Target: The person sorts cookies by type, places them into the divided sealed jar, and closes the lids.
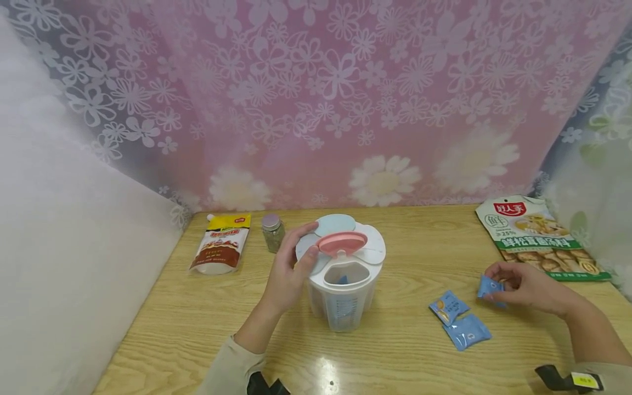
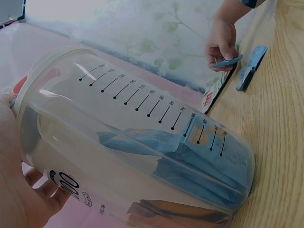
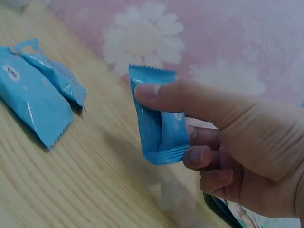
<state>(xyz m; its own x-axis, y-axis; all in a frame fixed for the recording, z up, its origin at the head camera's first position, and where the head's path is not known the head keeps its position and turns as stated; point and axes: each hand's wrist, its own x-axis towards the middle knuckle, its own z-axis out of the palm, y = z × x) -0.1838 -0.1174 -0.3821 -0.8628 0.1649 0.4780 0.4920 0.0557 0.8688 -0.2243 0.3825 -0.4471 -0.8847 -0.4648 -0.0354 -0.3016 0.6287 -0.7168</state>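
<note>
A clear plastic storage container (image 1: 344,307) with compartments stands on the table, a white, pale-blue and pink lid on top. The pink flap (image 1: 342,243) is raised, baring an opening with something blue inside. My left hand (image 1: 291,269) grips the container near its top, thumb on the lid. Through its wall, the left wrist view shows blue packets (image 2: 204,175) in one compartment and a brown packet (image 2: 178,213) in another. Between thumb and fingers, my right hand (image 1: 530,288) pinches a small blue packet (image 3: 154,126) above the table. Two more blue packets (image 1: 468,331) lie to its left.
At the back left stand a yellow, white and brown spouted pouch (image 1: 222,244) and a small jar (image 1: 273,233) with a mauve lid. A large green and white food bag (image 1: 543,236) lies at the back right, behind my right hand. A floral curtain (image 1: 316,109) borders the table.
</note>
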